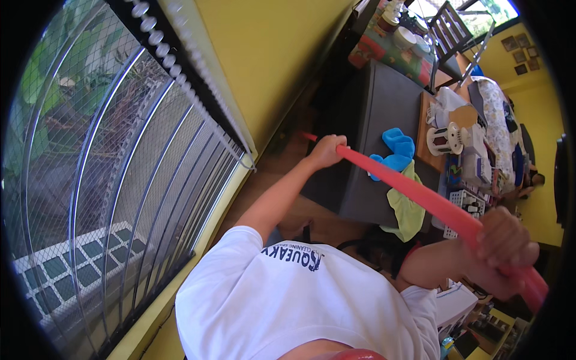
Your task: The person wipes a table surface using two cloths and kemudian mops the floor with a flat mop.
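Note:
A long red pole (400,182) runs slantwise across the view, in front of my chest. My left hand (328,150) is closed around it toward its far end, with the arm stretched out. Nearer the camera, my right hand (506,247) grips the pole's other end, which passes out at the right rim. Beyond the pole a blue cloth (399,146) lies on a dark grey furniture top (382,108). A yellow-green cloth (407,204) hangs over that top's near edge, partly covered by the pole.
Left of me is a window with metal bars (121,180) and mesh, with a beaded blind chain (166,58) hanging beside it. A white lantern (445,138) and boxes stand at the right. Farther back are a wooden chair (450,33) and a person (533,182).

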Available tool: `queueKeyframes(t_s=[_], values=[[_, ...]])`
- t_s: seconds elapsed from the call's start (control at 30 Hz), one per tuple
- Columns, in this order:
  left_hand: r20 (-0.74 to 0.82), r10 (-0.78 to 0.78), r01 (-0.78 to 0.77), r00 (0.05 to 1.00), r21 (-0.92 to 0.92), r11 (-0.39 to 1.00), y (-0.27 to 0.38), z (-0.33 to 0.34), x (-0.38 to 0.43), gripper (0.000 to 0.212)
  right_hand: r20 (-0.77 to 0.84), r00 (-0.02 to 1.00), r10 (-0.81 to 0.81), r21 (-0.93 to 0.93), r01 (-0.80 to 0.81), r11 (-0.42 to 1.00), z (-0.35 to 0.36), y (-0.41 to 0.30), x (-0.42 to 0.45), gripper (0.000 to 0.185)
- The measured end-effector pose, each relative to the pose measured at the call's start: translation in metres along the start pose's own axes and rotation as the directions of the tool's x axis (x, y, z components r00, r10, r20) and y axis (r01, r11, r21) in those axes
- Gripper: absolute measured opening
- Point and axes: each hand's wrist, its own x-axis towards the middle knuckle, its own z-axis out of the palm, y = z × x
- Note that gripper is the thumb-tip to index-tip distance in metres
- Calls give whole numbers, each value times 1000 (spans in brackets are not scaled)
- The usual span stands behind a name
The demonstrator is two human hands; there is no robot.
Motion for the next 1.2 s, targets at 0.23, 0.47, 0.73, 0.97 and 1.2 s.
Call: queueKeyframes(t_s=[0.23,0.47,0.73,0.97,1.2], values=[[94,17,-16,995,-14,1000,-15,7,17,21,-62,996,69,-130,-77,989,-6,2,-4,34],[173,-15,27,985,-67,997,-4,17,13,20,-124,990,69,-200,-93,975,-2,-12,-10,37],[197,-45,60,979,-68,996,7,21,-4,21,-81,989,121,-133,-131,982,-1,-25,-3,36],[121,-116,123,986,-54,991,61,8,-70,21,-103,981,162,-37,-167,985,-5,-61,29,15],[34,-193,194,981,-48,980,86,8,-116,26,-133,965,227,-2,-229,973,4,-83,31,16]])
